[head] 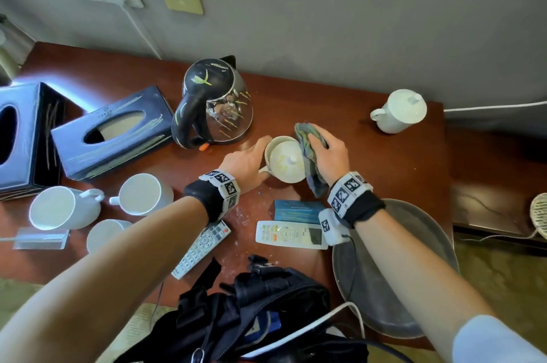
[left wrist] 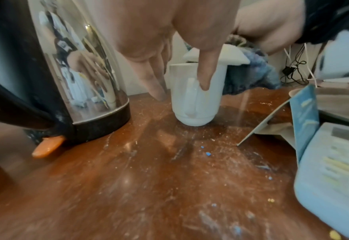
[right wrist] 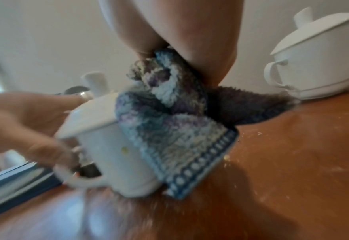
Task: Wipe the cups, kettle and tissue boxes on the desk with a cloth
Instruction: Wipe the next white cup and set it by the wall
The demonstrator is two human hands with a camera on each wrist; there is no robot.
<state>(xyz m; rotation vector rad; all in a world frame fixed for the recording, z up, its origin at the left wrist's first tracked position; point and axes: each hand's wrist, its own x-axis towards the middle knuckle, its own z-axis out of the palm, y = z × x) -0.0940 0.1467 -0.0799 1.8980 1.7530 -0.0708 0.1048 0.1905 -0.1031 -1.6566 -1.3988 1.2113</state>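
Grey wall at the back, and up against it sits the reddish-brown wooden worktop (head: pixel 340 113), dusty and pretty crowded from where I'm watching.

Biggest stuff first: two dark blue tissue boxes (head: pixel 109 131) on the left, then the black and chrome electric kettle (head: pixel 213 105) near the middle, smeared with yellowish streaks. A round grey metal tray (head: pixel 414 244) hangs over the near right corner. Three open white ceramic cups (head: pixel 145 193) cluster front left, and a second lidded white cup (head: pixel 398 110) stands apart at the far right.

The one being worked on is the white lidded ceramic mug (head: pixel 284 159), centre, just in front of the kettle. My left hand (head: pixel 248 164) has its fingers down along the handle side, steadying it; whether they actually curl round the handle I can't tell. My right hand (head: pixel 327 155) is clutching the blue-grey woven terry cloth (head: pixel 310 149), bunched up and pressed against the mug's right side and lid edge.

Handling-wise I'd guess the mug is light, glazed and slippery, and that lid just sits loose, so hold the body or handle, not the knob. Cloth is soft, wraps fine.

Room is tight: kettle right behind, a blue card (head: pixel 296 210) and two white remotes (head: pixel 291 235) in front. Open worktop is off to the right.
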